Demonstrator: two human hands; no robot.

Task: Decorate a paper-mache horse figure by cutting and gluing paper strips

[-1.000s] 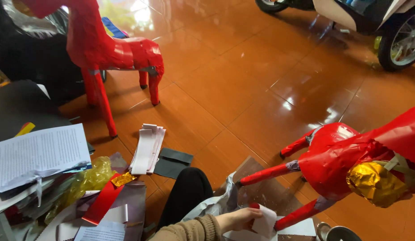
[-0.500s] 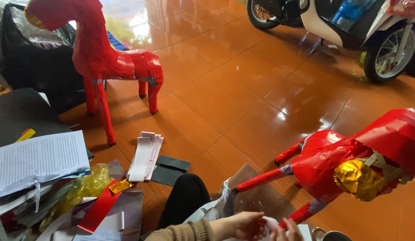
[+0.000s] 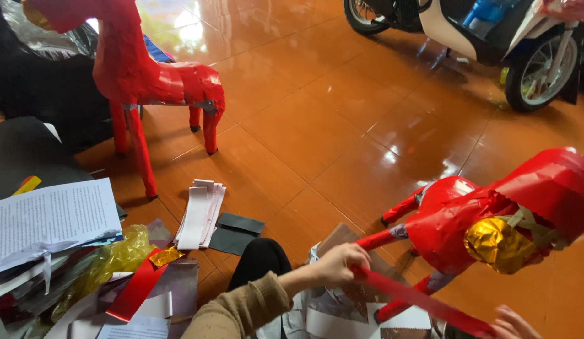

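We pinch long red glossy paper strip (image 3: 424, 302): left hand (image 3: 339, 263) closed on one end, right hand (image 3: 512, 324) fingers' grip unclear. Keep strip taut, flat, near red paper horse (image 3: 493, 213) on floor.

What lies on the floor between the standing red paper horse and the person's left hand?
In the head view, a stack of white paper strips and dark card pieces lie between the horse and left hand.

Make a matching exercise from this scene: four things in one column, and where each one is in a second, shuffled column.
Things:
1. red strip
2. standing red horse figure
3. gold foil ball
4. white strip stack

Places:
A. upright on the tiles, upper left
B. flat on the floor beside dark sheets
C. stretched between left hand and right hand
D. on the red figure lying at right

Pairs: 1-C, 2-A, 3-D, 4-B
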